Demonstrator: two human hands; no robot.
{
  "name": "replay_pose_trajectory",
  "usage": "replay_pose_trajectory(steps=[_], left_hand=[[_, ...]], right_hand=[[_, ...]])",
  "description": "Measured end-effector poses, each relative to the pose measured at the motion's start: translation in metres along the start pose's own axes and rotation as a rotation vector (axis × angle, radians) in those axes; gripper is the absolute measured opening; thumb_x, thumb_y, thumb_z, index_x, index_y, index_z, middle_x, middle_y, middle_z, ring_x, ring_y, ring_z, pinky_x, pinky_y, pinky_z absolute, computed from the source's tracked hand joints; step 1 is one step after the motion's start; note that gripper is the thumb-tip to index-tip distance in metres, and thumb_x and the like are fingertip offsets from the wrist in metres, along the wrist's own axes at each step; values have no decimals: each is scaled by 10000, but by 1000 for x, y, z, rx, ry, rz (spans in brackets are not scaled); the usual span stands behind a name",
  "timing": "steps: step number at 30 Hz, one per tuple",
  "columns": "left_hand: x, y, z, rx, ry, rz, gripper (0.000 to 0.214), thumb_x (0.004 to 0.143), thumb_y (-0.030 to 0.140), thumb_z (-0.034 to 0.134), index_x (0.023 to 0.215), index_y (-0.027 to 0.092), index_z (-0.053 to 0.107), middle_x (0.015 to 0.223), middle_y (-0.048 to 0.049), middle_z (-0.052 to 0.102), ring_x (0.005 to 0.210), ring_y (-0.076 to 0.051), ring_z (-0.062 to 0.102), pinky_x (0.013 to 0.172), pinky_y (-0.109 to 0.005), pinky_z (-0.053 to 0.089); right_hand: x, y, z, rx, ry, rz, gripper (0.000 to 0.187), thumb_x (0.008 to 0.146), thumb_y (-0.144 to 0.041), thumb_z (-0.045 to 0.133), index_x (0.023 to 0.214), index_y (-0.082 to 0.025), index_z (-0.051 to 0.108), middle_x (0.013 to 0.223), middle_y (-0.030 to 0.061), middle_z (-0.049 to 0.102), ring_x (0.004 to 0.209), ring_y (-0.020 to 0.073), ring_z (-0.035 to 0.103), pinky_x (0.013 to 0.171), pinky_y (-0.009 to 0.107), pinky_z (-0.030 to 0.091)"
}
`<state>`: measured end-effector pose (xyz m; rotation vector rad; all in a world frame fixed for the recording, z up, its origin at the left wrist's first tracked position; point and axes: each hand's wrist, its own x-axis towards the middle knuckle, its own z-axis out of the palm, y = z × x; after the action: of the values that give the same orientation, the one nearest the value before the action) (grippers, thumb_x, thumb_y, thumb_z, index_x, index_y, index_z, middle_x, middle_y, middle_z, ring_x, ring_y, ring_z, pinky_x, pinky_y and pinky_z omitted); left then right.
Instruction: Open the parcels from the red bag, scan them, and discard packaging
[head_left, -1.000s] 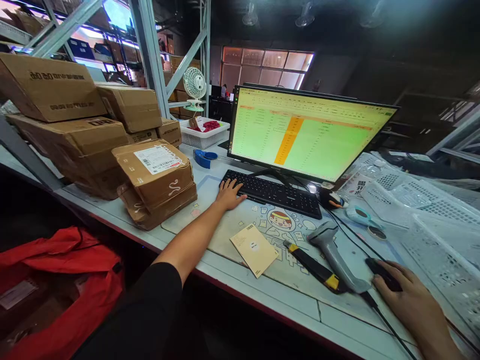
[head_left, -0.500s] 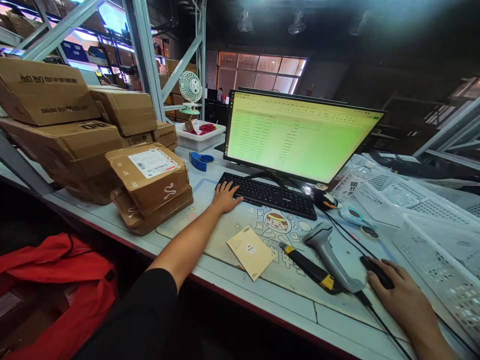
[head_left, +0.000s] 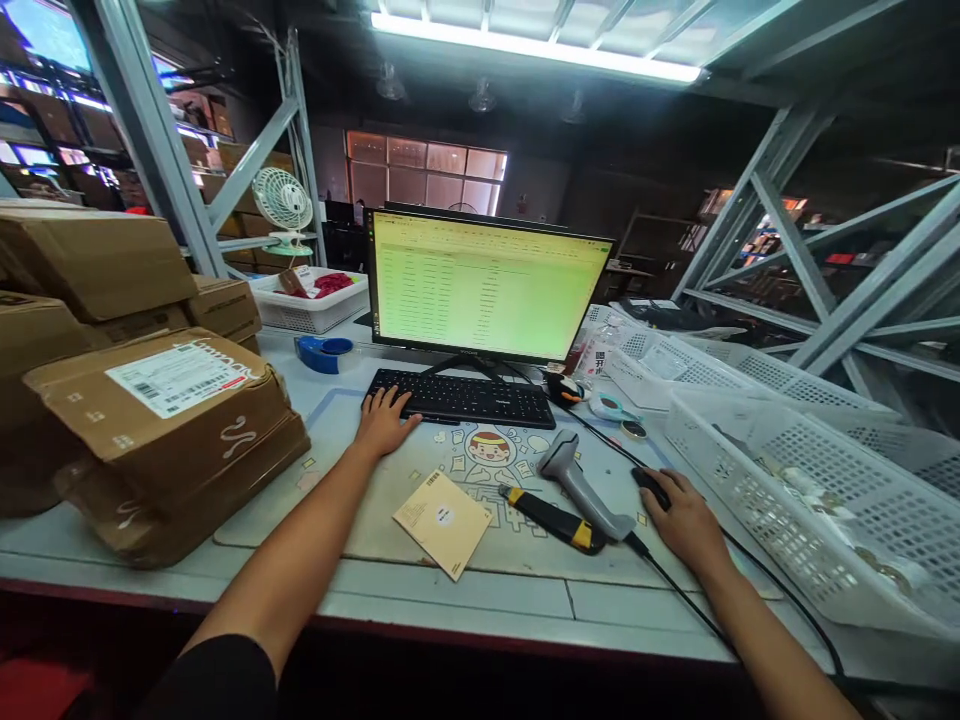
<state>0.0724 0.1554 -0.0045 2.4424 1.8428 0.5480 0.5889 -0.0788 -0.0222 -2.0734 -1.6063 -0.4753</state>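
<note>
My left hand (head_left: 382,422) rests on the left end of the black keyboard (head_left: 480,398), fingers spread over the keys. At the right, my right hand (head_left: 682,515) is curled over a black computer mouse (head_left: 651,488). Between my hands lie a grey barcode scanner (head_left: 581,485), a black and yellow utility knife (head_left: 551,518) and a square cream card (head_left: 442,522), all on a printed desk mat (head_left: 345,535). Behind the keyboard stands a monitor (head_left: 480,285) showing a table of text lines on a pale green screen.
Cardboard boxes (head_left: 172,430) are stacked at the left. A blue tape dispenser (head_left: 322,353), a white basket (head_left: 315,308) and a fan (head_left: 283,200) stand behind them. White perforated baskets (head_left: 780,500) line the right side. Tape rolls (head_left: 606,407) lie near the monitor.
My view has turned to the right, so the desk things appear further left. My left hand remains on the keyboard and my right hand on the mouse. The text on the screen looks different.
</note>
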Motion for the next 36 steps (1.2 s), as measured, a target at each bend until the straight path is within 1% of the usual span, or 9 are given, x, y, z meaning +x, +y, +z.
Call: replay_pose_trajectory(steps=[7,14,18,21,23,27,31,36], left_hand=[[0,1,0,14,-9,2,672,1031,596,408,1604,248,443,1710,-105,336,1598,-358,261,1312,-554,172],[0,1,0,22,3,5,665,1029,584,411,1598,242,452,1705,-112,345,1592,-358,275,1309,-560,186],[-1,1,-2,18,-4,7,657,1031,577,412,1599,250,449,1708,-108,339,1595,-353,270,1309,-556,189],[-1,1,-1,23,-6,4,655,1028,583,414,1599,261,449,1708,-100,341,1597,-347,268,1310,-548,192],[0,0,0,25,-1,5,657,1027,588,411,1595,262,454,1706,-100,347,1598,-348,265,1310,-547,191],[0,-1,2,24,8,10,664,1028,593,399,1596,253,452,1705,-107,347,1595,-355,267,1309,-552,186],[0,-1,0,14,-12,8,665,1031,596,397,1602,259,442,1711,-102,337,1596,-350,265,1309,-555,183],[-1,1,-2,-9,-7,0,671,1027,601,419,1600,253,446,1714,-103,328,1602,-350,249,1317,-546,166]], right_hand=[[-1,-2,-2,-4,-18,29,589,971,-507,380,1312,-168,720,1349,170,612,1151,350,647,1011,534,557],[-1,2,2,-8,9,3,507,980,-448,432,1294,-178,725,1342,165,618,1163,334,639,1027,506,548],[-2,2,3,-15,16,8,495,985,-445,429,1291,-191,724,1339,151,619,1160,331,644,1022,499,552],[-2,1,2,-17,23,12,470,979,-425,448,1285,-202,727,1335,139,625,1152,320,647,1014,480,557],[-2,-1,0,-22,13,15,466,973,-419,456,1284,-202,728,1337,141,625,1136,324,651,1004,488,562],[-2,-4,-5,-25,-15,19,505,965,-446,440,1295,-190,725,1346,152,618,1144,340,649,1007,509,561],[-3,-5,-5,13,1,-7,514,951,-469,438,1271,-191,729,1317,139,634,1147,324,650,1004,488,561],[-2,-3,-4,84,13,-56,508,919,-512,461,1223,-216,739,1290,115,657,1124,308,663,984,467,564]])
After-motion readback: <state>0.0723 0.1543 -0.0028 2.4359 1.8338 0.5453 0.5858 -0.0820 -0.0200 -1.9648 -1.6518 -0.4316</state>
